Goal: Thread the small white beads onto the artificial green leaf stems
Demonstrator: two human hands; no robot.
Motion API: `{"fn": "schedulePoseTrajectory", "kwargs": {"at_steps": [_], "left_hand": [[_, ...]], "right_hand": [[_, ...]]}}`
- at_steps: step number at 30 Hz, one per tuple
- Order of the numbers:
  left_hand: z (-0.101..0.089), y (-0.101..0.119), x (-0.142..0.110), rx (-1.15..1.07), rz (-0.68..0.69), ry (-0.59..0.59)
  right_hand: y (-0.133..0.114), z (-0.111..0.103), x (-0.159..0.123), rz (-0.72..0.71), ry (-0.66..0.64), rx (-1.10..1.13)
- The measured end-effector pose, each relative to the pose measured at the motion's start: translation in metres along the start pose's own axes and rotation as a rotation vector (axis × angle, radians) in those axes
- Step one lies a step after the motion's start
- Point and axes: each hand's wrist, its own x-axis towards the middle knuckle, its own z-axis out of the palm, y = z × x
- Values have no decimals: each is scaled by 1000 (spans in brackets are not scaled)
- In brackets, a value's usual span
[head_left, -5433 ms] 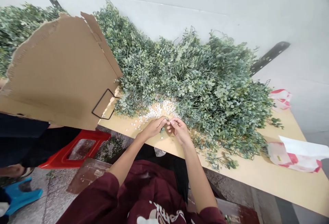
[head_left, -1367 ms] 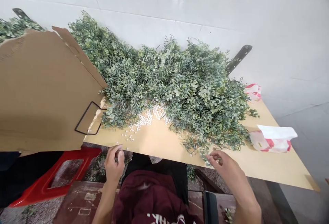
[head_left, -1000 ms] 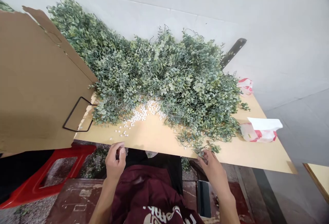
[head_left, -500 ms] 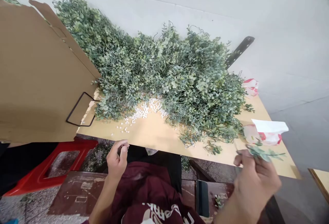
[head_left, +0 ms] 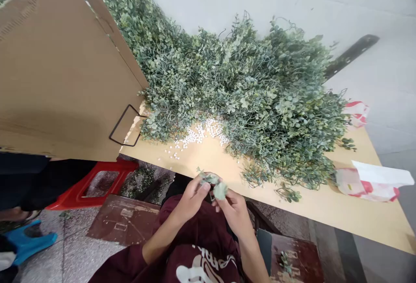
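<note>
A small sprig of artificial green leaves (head_left: pixel 220 191) is between my two hands, just off the front edge of the table. My left hand (head_left: pixel 192 197) pinches it from the left, thumb over the stem. From the right, my right hand (head_left: pixel 234 213) has closed its fingertips on the same sprig. The exact grip is partly hidden by leaves and fingers. Beyond them, a large heap of leafy artificial stems (head_left: pixel 279 101) spreads over the table. Small white bead-like pieces (head_left: pixel 198 134) lie scattered in front of it.
A tall cardboard sheet (head_left: pixel 65 66) stands at the left, with a dark wire frame (head_left: pixel 125 125) by it. Red-and-white packaging (head_left: pixel 367 183) lies on the table (head_left: pixel 364 220) at right. A red stool (head_left: pixel 97 183) and another person's dark clothing (head_left: pixel 58 179) are at lower left.
My right hand has come in from the right table edge, bringing the sprig to the middle. My left hand has moved right and taken hold of it. The view has shifted left.
</note>
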Motion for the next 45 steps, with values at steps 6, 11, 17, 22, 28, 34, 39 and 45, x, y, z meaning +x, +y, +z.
{"fn": "schedulePoseTrajectory", "kwargs": {"at_steps": [6,11,17,22,28,34,39,45], "left_hand": [[-3,1,9,-425,-52,180],[-30,1,22,-378,-3,379],[-57,-16,36,-78,-73,318],[-64,-9,43,181,59,212],[-61,-4,58,205,107,130],[-43,-16,72,201,29,33],[-34,-22,78,345,92,-88],[-36,-22,78,404,38,-228]], "right_hand": [[-8,-2,17,-9,-189,-209],[-6,-4,62,11,-45,-336],[2,21,142,-149,27,-576],[-3,37,174,-119,94,-795],[-1,21,167,-95,36,-452],[15,-11,140,-2,-27,164],[30,-23,121,34,-14,405],[38,-21,120,55,-64,467]]}}
